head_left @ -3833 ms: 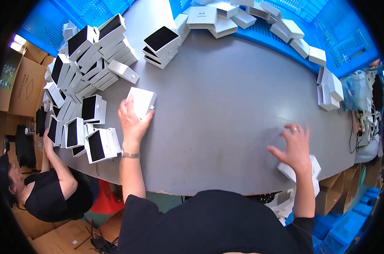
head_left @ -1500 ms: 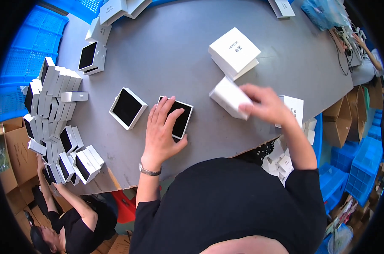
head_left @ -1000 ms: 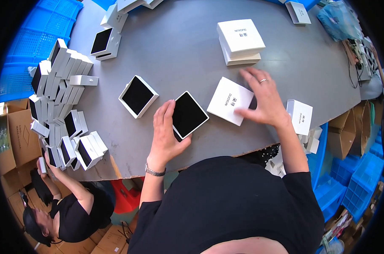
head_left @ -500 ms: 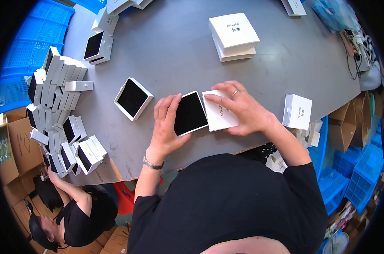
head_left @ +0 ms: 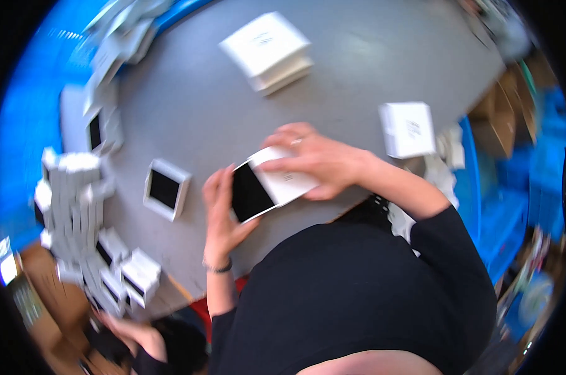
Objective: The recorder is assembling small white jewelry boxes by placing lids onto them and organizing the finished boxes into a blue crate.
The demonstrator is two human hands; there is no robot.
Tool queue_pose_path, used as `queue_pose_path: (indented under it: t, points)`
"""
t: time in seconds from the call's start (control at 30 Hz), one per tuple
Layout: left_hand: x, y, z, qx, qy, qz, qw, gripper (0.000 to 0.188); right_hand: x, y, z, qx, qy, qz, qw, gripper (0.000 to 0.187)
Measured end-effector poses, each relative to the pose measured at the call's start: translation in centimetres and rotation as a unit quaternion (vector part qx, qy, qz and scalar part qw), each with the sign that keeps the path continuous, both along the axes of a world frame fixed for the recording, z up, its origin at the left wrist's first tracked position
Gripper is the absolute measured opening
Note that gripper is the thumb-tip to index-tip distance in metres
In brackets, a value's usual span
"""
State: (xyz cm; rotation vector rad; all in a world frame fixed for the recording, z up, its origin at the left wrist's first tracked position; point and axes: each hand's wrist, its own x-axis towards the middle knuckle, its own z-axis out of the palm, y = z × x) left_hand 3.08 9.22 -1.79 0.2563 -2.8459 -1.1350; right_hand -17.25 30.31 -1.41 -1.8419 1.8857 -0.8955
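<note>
Low over the grey table, my left hand (head_left: 219, 215) grips the left side of a shallow white box drawer (head_left: 253, 192) lined with black, thumb at its near edge and fingers at its far edge. My right hand (head_left: 320, 161) is closed round a white box sleeve (head_left: 290, 182) with dark print on top. The sleeve's left end meets the drawer's right end and seems to cover it slightly; blur hides how far. To the left of my left hand lies another black-lined white drawer (head_left: 166, 189), touched by neither hand.
Stacked white boxes (head_left: 267, 47) stand at the far middle. Another white box (head_left: 409, 130) lies right of my right hand. Many white boxes (head_left: 77, 200) crowd the left edge, beside blue crates (head_left: 30, 125). A co-worker's arm (head_left: 136, 331) reaches in at lower left.
The sleeve has come against the drawer, closing the narrow gap between them. The whole view has turned and shifted, and the picture is blurred.
</note>
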Motion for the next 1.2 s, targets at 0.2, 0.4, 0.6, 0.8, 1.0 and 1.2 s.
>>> queue_pose_path:
  t: [0.2, 0.4, 0.6, 0.8, 1.0, 1.2]
  points:
    - [-0.5, -0.4, 0.4, -0.021, -0.014, -0.045, 0.999, 0.112, 3.2, -3.0, -2.8, -0.166, 0.007, -0.064, 0.984, 0.077]
    - [-4.5, 4.7, -1.1, 0.266, 0.158, 0.054, 0.949, 0.102, 6.7, -2.4, -2.7, -0.135, 0.044, -0.243, 0.96, 0.075]
    - [-6.6, 7.0, -1.9, 0.419, 0.163, 0.05, 0.892, 0.082, 4.9, -0.1, -1.1, -0.036, 0.1, -0.224, 0.969, 0.078]
    - [-9.6, 10.8, -0.6, 0.231, 0.195, 0.048, 0.952, 0.068, -0.7, 10.2, 1.6, 0.191, 0.153, -0.446, 0.861, 0.084]
    - [-7.5, 4.2, -0.3, 0.153, 0.189, 0.163, 0.956, 0.055, 2.5, 24.1, -0.1, 0.161, 0.087, -0.686, 0.704, 0.082]
    - [-9.1, 1.8, -1.8, 0.125, 0.166, 0.214, 0.954, 0.057, 6.5, 32.8, -1.8, 0.248, 0.196, -0.724, 0.612, 0.061]
